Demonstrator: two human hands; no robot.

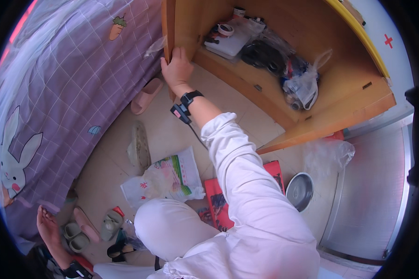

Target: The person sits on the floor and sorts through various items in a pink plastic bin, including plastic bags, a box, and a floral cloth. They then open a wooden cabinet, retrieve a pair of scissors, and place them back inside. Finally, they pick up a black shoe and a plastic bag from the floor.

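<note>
At the upper middle, my right hand (178, 68) holds the edge of a wooden cabinet door (168, 38), thumb on one side and fingers on the inner face. Beyond it the wooden cabinet (244, 78) stands open. Inside lie a white plastic box (227, 45) with a roll of tape (226, 30) on its lid, a dark bundle (263, 55) partly under clear plastic, and a knotted clear plastic bag (302, 87) with things in it. My left hand (48, 223) is raised at the lower left, palm up with loosely bent fingers, beside the hanging purple checked cloth (80, 76). It holds nothing visible.
On the tiled floor lie a pink slipper (146, 96), a beige clog (139, 144), a printed plastic sack (167, 174), a red bag (214, 195), a metal basin (299, 191) and several shoes (76, 237). A second cabinet door (324, 118) juts out at the right.
</note>
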